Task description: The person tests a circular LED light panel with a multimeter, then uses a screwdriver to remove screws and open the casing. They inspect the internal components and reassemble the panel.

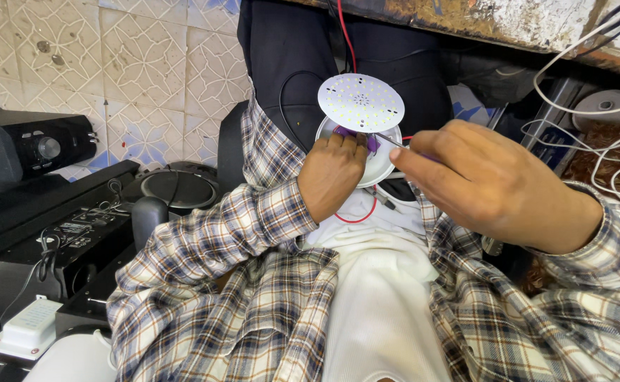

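Patterned tile floor [147, 71] is showing behind everything, upper left of the hands. Black audio gear [34, 145] is sitting well left of the left hand, with a round black speaker [179, 189] nearer in and a white adapter [27, 327] lying low at the far left corner.

Left hand [331, 177] is curling shut around the lamp housing [381, 164], fingers gripping its near-left rim, a purple part [356, 134] showing just above the knuckles. LED disc [361, 102] is tilting up off the housing, directly above the left hand and up-left of the right. Disc is round, so no long axis; its face is pointing back at the camera.

Right hand [490, 185] is pinching a thin probe [393, 141], fingers closing on the handle. Probe's long axis is running right to left, tip touching or nearly touching the gap under the disc, beside the left fingertips. Left hand is the nearer one to the disc.

White wires [593, 134] are looping to the right, beyond the right hand. A red wire [358, 218] is hanging below the housing.
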